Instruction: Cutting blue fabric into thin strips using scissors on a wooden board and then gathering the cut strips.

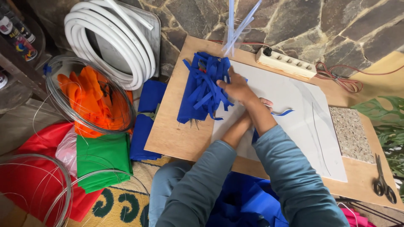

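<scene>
Crossed forearms over board (176, 138); right hand (238, 87) flat, pressing blue strips (206, 86); left hand (264, 103) mostly hidden, grip unclear.

Forearms crossed, right grip (238, 87) flat, left grip (265, 103) half hidden.

Top left corner, on the dark shelf beside you: a spray can (17, 31) lying tilted, black cylinder with a white cap end and a label of red, blue and yellow patches. Just below it at the left edge, part of a second round container (2, 79), white with a red band, mostly cut off. No signs or screens anywhere around your worktop.
</scene>
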